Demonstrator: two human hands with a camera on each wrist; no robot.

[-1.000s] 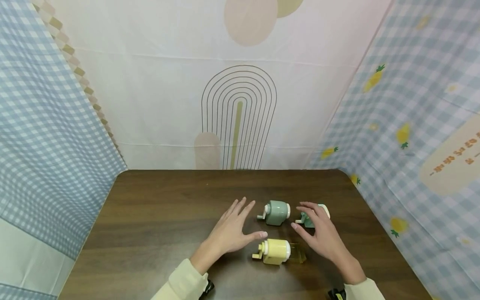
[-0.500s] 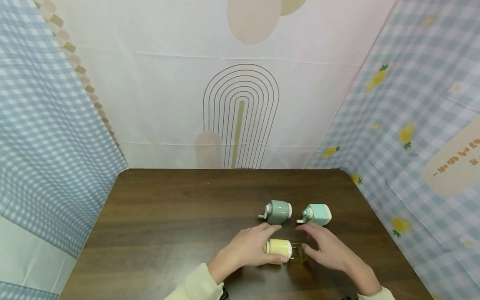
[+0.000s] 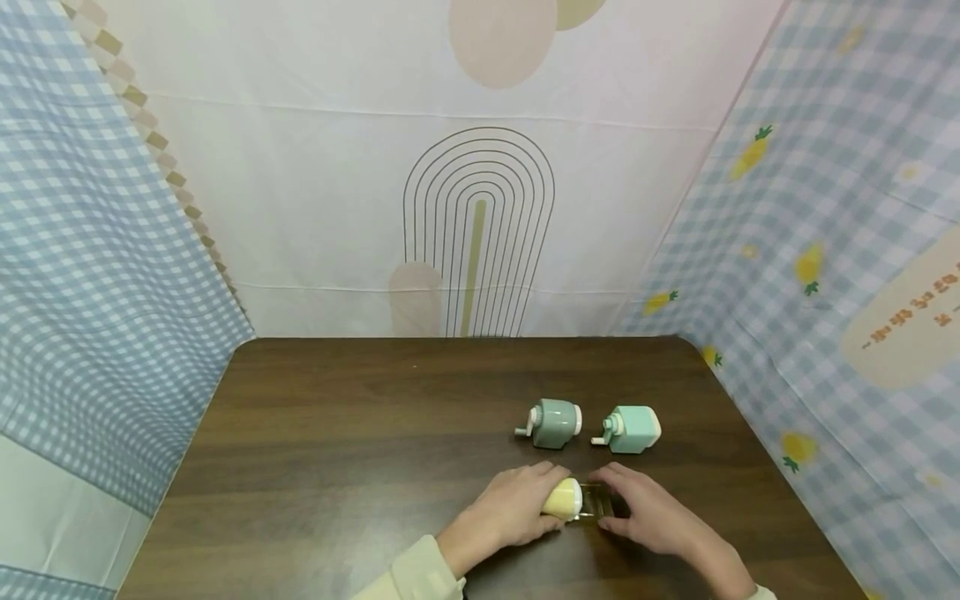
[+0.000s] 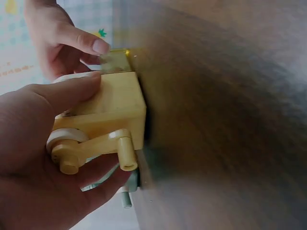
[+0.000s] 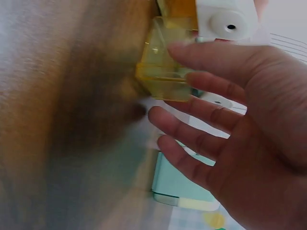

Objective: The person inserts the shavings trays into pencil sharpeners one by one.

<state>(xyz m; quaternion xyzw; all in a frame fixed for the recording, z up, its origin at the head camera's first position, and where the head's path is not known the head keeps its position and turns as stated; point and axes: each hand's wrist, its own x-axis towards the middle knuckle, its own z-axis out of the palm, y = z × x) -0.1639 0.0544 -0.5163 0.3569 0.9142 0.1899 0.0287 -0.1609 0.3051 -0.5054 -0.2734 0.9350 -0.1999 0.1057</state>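
A yellow hand-crank pencil sharpener [image 3: 562, 500] is on the table, with my left hand [image 3: 513, 505] gripping its body. In the left wrist view the left thumb lies along its side, and its crank handle [image 4: 125, 152] faces me. A see-through yellow shavings drawer [image 5: 165, 85] sticks out from the sharpener's white front. My right hand [image 3: 651, 510] has thumb and forefinger on either side of this drawer, the other fingers loosely spread. The white front with its pencil hole [image 5: 230, 27] shows in the right wrist view.
Behind the hands stand two more crank sharpeners, a grey-green one [image 3: 557, 423] and a mint one [image 3: 637, 429]. The dark wooden table [image 3: 337, 467] ends at a pale cloth backdrop [image 3: 330, 208], with checked cloth [image 3: 757, 333] along the right side.
Both hands have come down and closer together onto the yellow sharpener. The left hand now grips its body, and the right hand has moved from beside the mint sharpener to the drawer.
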